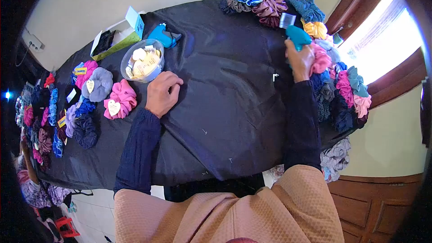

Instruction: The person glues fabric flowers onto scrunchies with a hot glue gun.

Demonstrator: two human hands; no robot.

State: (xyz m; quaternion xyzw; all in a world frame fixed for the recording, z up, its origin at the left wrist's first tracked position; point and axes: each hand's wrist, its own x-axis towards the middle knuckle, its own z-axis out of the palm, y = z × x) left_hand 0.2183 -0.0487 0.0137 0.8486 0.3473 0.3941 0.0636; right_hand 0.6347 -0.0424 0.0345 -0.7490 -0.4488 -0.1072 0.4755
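My right hand (pixel 299 58) is wrapped round a teal tagging gun (pixel 299 37) at the right side of the table, next to the pile of scrunchies. A pale clear piece (pixel 287 20) shows at the gun's far end. My left hand (pixel 163 93) rests on the black cloth with its fingers curled in and nothing visible in them. Just beyond it stands a clear plastic tub (pixel 125 74) of cream-coloured tags (pixel 146 65). Left of that hand lies a pink scrunchie (pixel 127 93) with a heart-shaped tag (pixel 114 107).
A second teal tagging gun (pixel 167 39) lies behind the tub, beside an open box (pixel 130 33). More tagged scrunchies (pixel 97 84) lie at the left. Untagged-looking ones (pixel 345 85) line the right edge. Small white plastic bits (pixel 275 77) dot the black cloth (pixel 216 108). Another person's arm (pixel 29 159) shows far left.
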